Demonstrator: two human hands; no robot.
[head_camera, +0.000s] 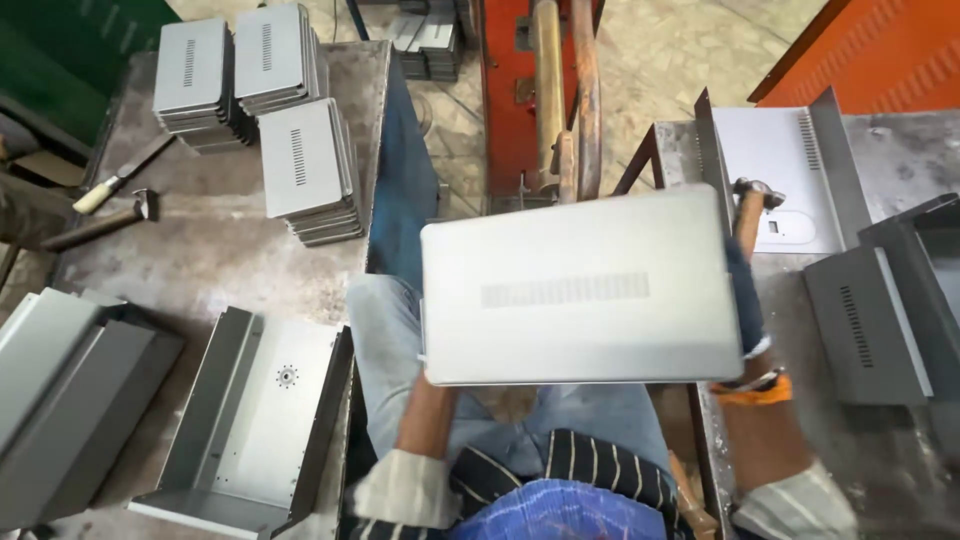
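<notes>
Here, in the head view, a flat grey metal panel (580, 300) with a row of vent slots is held level above the lap, between two worktables. Its right edge is gripped by the right hand (745, 300), fingers clamped on it. The left hand (432, 378) is hidden under the panel's lower left corner; its finger state cannot be told. Stacks of like panels (265, 110) lie on the left table (200, 260), beside a hammer (100, 225).

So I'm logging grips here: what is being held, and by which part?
A grey vented sheet-metal panel, held flat: left hand at its near-left corner, right hand on its right edge.
</notes>
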